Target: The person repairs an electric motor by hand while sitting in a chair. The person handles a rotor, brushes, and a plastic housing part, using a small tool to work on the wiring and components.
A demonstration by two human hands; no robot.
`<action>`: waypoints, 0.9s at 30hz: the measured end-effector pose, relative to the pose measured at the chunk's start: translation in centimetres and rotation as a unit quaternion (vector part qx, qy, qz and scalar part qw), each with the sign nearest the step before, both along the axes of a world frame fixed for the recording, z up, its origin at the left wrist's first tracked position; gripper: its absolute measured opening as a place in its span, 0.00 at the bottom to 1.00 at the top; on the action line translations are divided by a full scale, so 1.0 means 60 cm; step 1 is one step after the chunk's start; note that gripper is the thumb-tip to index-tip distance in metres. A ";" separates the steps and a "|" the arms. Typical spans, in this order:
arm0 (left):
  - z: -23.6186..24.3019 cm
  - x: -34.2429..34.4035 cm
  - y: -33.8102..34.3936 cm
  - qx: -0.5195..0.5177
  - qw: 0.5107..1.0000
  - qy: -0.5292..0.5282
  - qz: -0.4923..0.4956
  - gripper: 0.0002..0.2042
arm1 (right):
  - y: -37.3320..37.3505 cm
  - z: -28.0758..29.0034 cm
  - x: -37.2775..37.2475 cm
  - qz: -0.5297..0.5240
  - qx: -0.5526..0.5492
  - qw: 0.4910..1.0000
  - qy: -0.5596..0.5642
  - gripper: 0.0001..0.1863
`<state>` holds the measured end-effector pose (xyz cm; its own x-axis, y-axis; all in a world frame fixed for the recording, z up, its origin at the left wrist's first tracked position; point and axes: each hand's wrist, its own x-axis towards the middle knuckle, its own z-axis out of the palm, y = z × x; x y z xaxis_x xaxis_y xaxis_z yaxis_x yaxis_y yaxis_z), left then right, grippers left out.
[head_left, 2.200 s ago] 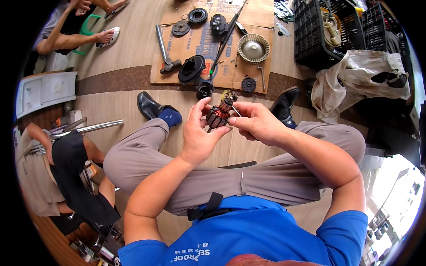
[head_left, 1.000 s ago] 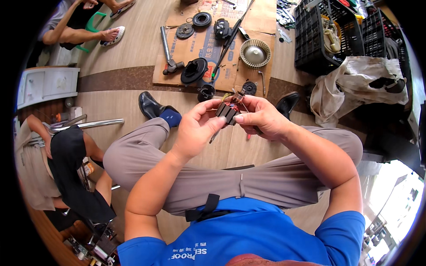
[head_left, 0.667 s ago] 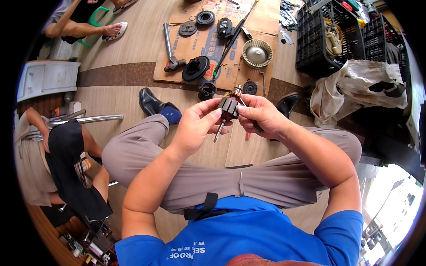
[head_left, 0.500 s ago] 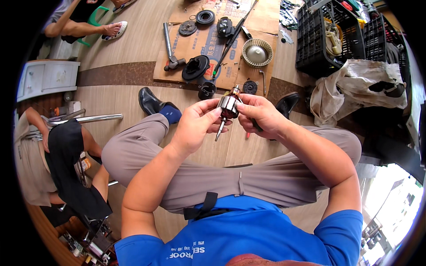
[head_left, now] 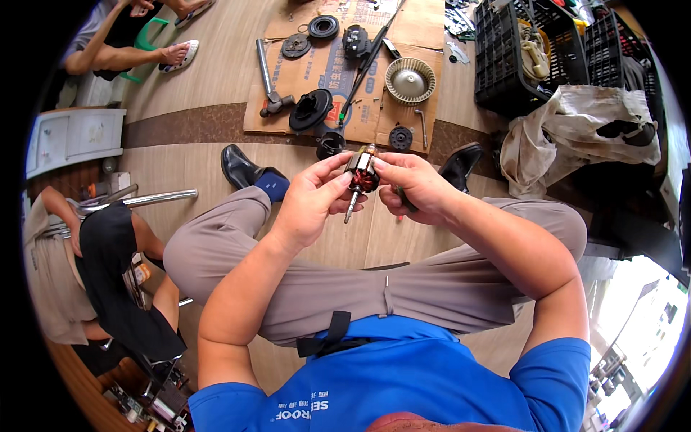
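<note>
My left hand (head_left: 309, 201) grips a motor rotor (head_left: 362, 171) by its laminated core, thumb on the near side. The rotor has red copper windings, a commutator at its far end and a steel shaft pointing down toward my lap. My right hand (head_left: 421, 191) pinches the rotor's right side with thumb and forefinger, while its curled fingers also hold a slim dark green tool handle (head_left: 405, 199); the rest of that tool is hidden. Just beyond my hands stands a black cup-shaped housing (head_left: 330, 144).
Cardboard (head_left: 255, 115) holds a hammer (head_left: 266, 72), black housings (head_left: 309, 109), a fan wheel (head_left: 409, 79) and a long rod. Black crates (head_left: 504, 79) and a stained cloth (head_left: 547, 144) lie right. Two other people (head_left: 108, 54) (head_left: 108, 273) sit left, near a white cabinet (head_left: 75, 137).
The rotor has turned in my fingers since 2.2 seconds ago: its steel shaft now shows, pointing toward me, and its core faces up differently. Both hands have shifted slightly.
</note>
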<state>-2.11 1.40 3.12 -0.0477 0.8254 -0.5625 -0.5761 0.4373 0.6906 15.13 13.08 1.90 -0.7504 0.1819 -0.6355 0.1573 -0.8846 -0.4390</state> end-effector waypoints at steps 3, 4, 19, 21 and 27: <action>-0.003 -0.001 -0.001 0.014 1.000 0.010 -0.002 0.21 | -0.001 0.001 0.002 -0.003 -0.012 1.000 0.009 0.12; -0.005 -0.001 -0.001 0.016 1.000 0.012 -0.002 0.21 | -0.001 0.001 0.003 -0.003 -0.021 1.000 0.013 0.13; -0.012 -0.003 -0.007 0.000 1.000 0.013 -0.002 0.18 | -0.008 0.003 0.001 -0.012 -0.069 0.997 -0.015 0.11; -0.011 -0.003 -0.006 -0.004 1.000 0.006 -0.005 0.18 | -0.010 0.011 -0.002 -0.010 -0.056 0.998 -0.027 0.11; -0.009 0.000 -0.002 -0.036 0.999 -0.024 -0.011 0.20 | -0.007 0.024 -0.006 0.024 -0.011 0.997 -0.078 0.11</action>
